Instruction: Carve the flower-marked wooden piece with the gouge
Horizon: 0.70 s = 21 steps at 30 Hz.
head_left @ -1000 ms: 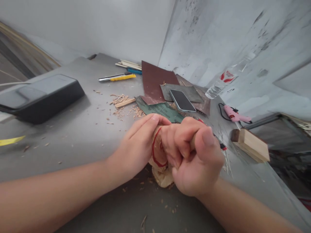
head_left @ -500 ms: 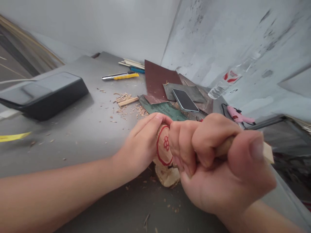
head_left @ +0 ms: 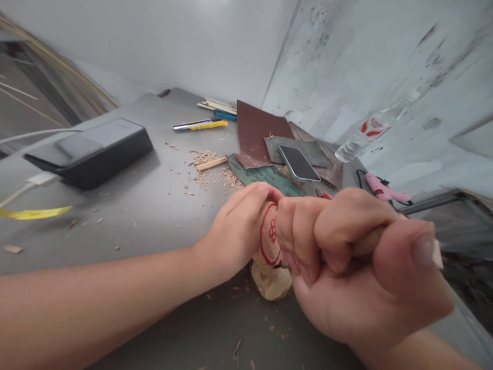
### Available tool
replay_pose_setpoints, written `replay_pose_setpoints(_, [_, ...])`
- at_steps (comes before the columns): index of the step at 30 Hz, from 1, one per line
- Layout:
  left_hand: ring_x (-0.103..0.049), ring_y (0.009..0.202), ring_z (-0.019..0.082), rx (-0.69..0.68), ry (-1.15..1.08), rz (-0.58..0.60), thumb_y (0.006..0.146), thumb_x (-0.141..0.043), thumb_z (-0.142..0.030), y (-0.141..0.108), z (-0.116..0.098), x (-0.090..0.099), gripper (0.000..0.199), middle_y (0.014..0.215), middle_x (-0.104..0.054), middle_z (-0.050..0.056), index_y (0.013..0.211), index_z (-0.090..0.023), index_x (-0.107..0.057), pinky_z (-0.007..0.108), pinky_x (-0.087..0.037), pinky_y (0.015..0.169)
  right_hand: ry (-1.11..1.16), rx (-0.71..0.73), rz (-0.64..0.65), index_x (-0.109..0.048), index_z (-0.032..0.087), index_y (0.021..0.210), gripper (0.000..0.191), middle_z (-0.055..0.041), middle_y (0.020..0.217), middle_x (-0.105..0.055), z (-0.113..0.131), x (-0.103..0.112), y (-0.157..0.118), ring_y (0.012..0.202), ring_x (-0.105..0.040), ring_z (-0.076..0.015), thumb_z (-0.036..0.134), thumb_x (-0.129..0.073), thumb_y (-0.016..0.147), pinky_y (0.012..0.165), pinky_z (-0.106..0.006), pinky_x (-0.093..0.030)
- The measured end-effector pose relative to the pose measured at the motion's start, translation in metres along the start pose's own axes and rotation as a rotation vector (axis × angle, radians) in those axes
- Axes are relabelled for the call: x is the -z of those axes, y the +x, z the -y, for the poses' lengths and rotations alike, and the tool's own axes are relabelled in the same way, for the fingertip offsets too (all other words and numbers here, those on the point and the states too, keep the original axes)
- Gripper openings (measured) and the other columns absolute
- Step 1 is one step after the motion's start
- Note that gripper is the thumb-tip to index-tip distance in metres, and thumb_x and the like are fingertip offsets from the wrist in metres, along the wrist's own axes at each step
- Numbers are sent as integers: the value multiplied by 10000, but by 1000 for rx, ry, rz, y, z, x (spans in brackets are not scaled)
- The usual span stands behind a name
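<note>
My left hand (head_left: 234, 231) is closed around a pale wood piece (head_left: 270, 234) marked in red with a ring and a small flower-like figure. Its lower part, a rough-edged wood base (head_left: 271, 282), shows beneath my hands, close to the table. My right hand (head_left: 339, 257) is wrapped tightly round a wooden tool handle (head_left: 367, 244), thumb along it toward the square end. Those knuckles press close against the marked face. A small dark bit shows below the fingers, but the tool's working end is mostly hidden, so its kind is unclear.
Wood shavings (head_left: 206, 159) litter the grey table (head_left: 165, 180). Beyond lie a yellow utility knife (head_left: 208, 124), sandpaper sheets (head_left: 258, 131) and a phone (head_left: 299, 163). A black device (head_left: 103, 154) with a cable stands left. At right are a plastic bottle (head_left: 364, 136) and a pink glue gun (head_left: 385, 188).
The whole view has shifted slightly, so table items and hands appear a little further right. Both hands keep the same grip on the wood piece and the tool.
</note>
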<state>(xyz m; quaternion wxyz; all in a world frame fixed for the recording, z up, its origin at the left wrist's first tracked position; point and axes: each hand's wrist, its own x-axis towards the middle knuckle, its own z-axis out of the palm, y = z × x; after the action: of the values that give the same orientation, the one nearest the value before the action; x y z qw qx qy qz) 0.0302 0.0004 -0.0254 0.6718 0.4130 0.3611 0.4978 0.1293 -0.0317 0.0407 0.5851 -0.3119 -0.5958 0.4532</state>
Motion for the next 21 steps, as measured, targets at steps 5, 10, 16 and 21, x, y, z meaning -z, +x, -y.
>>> replay_pose_setpoints(5, [-531, 686, 136, -52, 55, -49, 997, -521, -365, -2, 5, 0, 345, 745, -625, -26, 711, -215, -642, 248, -425, 583, -37, -37, -135, -240, 161, 380, 858, 19, 321, -282, -6, -11, 5, 360, -303, -93, 686, -469, 1020, 465, -306, -308])
replay_pose_setpoints(10, [-561, 702, 163, -35, 62, -45, 1008, -487, -414, -3, 5, -3, 379, 717, -611, -6, 722, -217, -638, 273, -455, 632, -34, 71, -68, -305, 199, 480, 697, 39, 398, -322, -28, 0, -7, 427, -340, -121, 552, -436, 1067, 562, -347, -371])
replay_pose_setpoints(16, [-630, 897, 199, -42, 180, -67, 1034, -428, -429, -1, 9, 3, 378, 884, -662, 10, 845, -232, -689, 300, -499, 783, 3, 66, 40, -378, 216, 541, 585, 40, 445, -348, -37, 11, -16, 425, -350, -125, 494, -510, 1039, 532, -335, -357])
replay_pose_setpoints(21, [-629, 926, 194, -99, 210, -20, 1045, -412, -377, -3, 5, 6, 366, 864, -673, 0, 817, -232, -659, 319, -480, 897, -15, -96, -46, -264, 190, 441, 751, 25, 357, -279, -2, 6, 2, 357, -348, -127, 585, -515, 1029, 443, -335, -360])
